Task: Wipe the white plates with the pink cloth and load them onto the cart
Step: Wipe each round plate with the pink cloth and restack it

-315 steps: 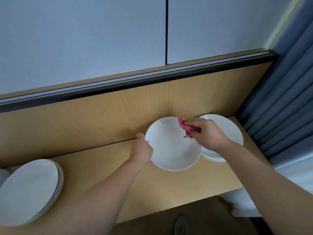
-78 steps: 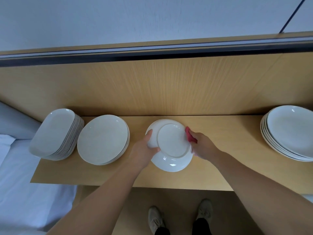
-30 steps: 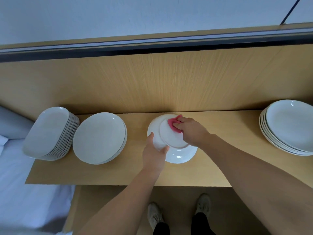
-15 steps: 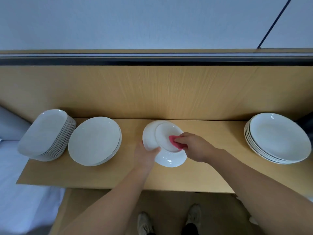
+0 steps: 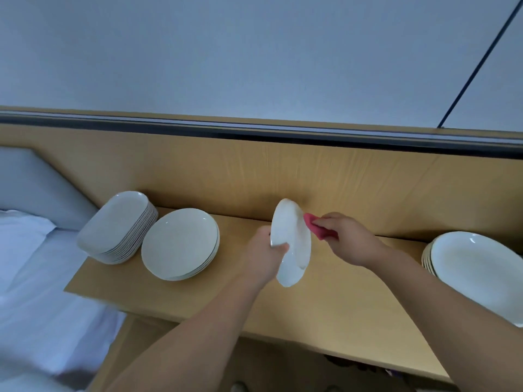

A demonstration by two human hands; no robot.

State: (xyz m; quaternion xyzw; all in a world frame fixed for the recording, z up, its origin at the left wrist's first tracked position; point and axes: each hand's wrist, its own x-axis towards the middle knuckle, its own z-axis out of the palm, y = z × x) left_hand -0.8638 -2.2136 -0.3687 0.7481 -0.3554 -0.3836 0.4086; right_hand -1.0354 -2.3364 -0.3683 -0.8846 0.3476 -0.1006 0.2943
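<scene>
My left hand [image 5: 261,257] grips a white plate [image 5: 293,244] by its left rim and holds it tilted almost on edge above the wooden shelf [image 5: 334,309]. My right hand [image 5: 346,240] pinches the pink cloth [image 5: 314,226] just to the right of the plate's upper rim; whether the cloth touches the plate I cannot tell. A stack of round white plates [image 5: 181,244] lies to the left on the shelf. Another stack of white plates [image 5: 478,271] lies at the right end.
A tilted stack of oblong white dishes [image 5: 119,227] leans at the shelf's left end. A bed with white sheets [image 5: 36,301] and a grey headboard [image 5: 31,182] is at the left. A wooden back panel [image 5: 254,171] rises behind the shelf. No cart is in view.
The plate has been turned from lying face-down to nearly on edge. The cloth has come off the plate's underside and now sits beside its rim. My view has swung to the left.
</scene>
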